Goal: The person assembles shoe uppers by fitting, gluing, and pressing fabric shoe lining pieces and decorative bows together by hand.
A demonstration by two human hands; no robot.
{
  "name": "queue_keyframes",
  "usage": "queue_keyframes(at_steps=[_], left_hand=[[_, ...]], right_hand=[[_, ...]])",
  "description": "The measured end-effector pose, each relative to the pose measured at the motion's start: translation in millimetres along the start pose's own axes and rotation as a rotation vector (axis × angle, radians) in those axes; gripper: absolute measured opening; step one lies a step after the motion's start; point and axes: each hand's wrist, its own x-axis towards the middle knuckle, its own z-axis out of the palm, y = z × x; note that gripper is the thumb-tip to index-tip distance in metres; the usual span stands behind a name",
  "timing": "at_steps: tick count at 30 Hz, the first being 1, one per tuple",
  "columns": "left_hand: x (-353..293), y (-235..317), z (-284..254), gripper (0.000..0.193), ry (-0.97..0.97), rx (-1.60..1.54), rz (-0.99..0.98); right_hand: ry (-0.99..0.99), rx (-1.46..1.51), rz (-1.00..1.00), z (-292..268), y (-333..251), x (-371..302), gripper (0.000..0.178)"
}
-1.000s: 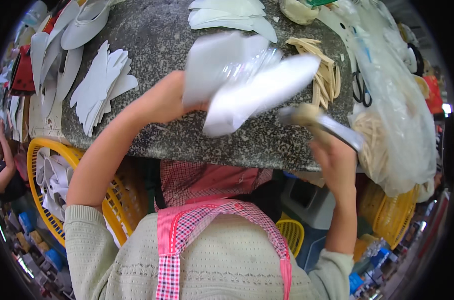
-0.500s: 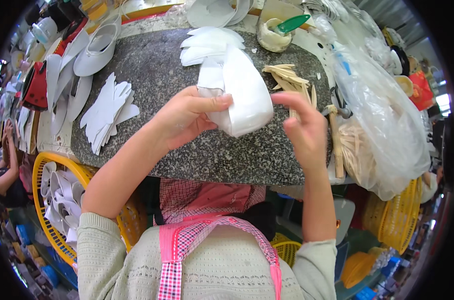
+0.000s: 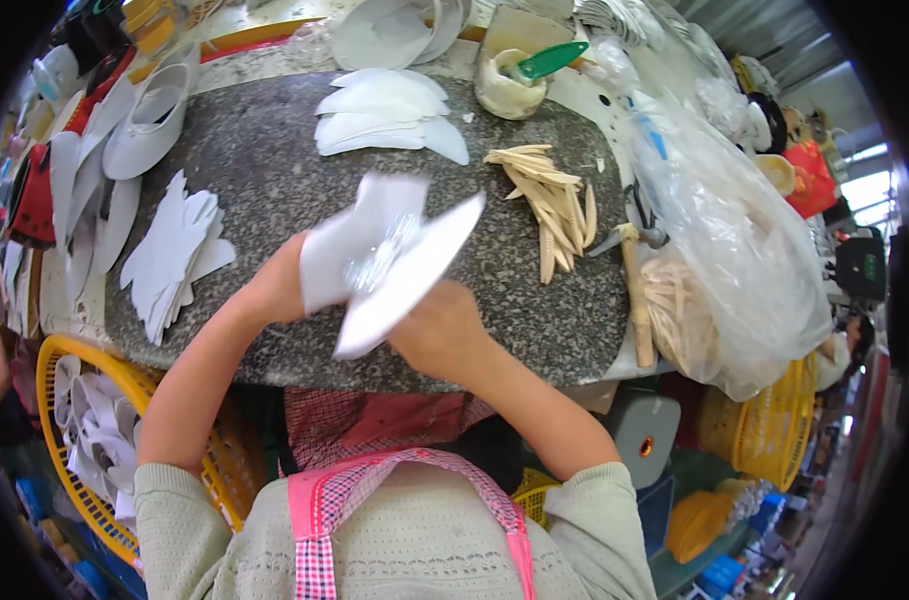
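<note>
A white, glossy curved piece like a shoe upper (image 3: 415, 265) is held above the stone slab, blurred by motion, its broad flap tilted up to the right. My left hand (image 3: 278, 282) grips its left part, with the fingers hidden behind the white material. Against the flap's lower right edge, my right hand (image 3: 443, 328) is closed, knuckles up; its fingertips are out of sight. Beyond the hands lies a fanned stack of thin white curved pieces (image 3: 385, 110). Left of them is a pile of white forked cut-outs (image 3: 178, 255).
Pale pointed strips (image 3: 550, 200) lie right of my hands, near a wooden-handled hammer (image 3: 637, 300). A glue pot (image 3: 510, 88) holds a green-handled brush (image 3: 553, 60). A large clear plastic bag (image 3: 735, 240) covers the right edge. A yellow basket (image 3: 50, 400) stands left.
My right hand has come in from the right, turned over and closed on the white upper. The upper has swung down and left, its flap tilting right. The whole view has shifted slightly.
</note>
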Motion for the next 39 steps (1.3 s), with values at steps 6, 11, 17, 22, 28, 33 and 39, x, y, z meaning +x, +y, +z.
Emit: queue_keyframes(at_steps=[6, 11, 17, 22, 28, 33, 39], left_hand=[[-15, -38, -22, 0.041, -0.386, 0.441, 0.262], [1, -3, -20, 0.024, -0.142, -0.121, -0.098], [20, -6, -19, 0.015, -0.144, -0.193, -0.077], [18, -12, -26, 0.016, -0.128, -0.122, 0.029], [12, -17, -26, 0.024, -0.079, -0.178, -0.032], [14, -11, -37, 0.025, -0.118, -0.159, -0.083], [-1, -23, -35, 0.030, -0.116, -0.141, -0.056]], right_hand=[[-0.023, 0.889, 0.304, -67, 50, 6, 0.010], [0.101, -0.211, 0.635, -83, 141, 33, 0.008], [-0.286, -0.326, 0.554, -88, 190, 36, 0.013], [-0.442, -0.522, 0.534, -87, 171, 39, 0.008], [-0.072, -0.490, 0.329, -79, 156, 34, 0.017], [-0.264, -0.077, 0.756, -79, 152, 28, 0.014], [-0.209, -0.263, 0.463, -85, 141, 35, 0.010]])
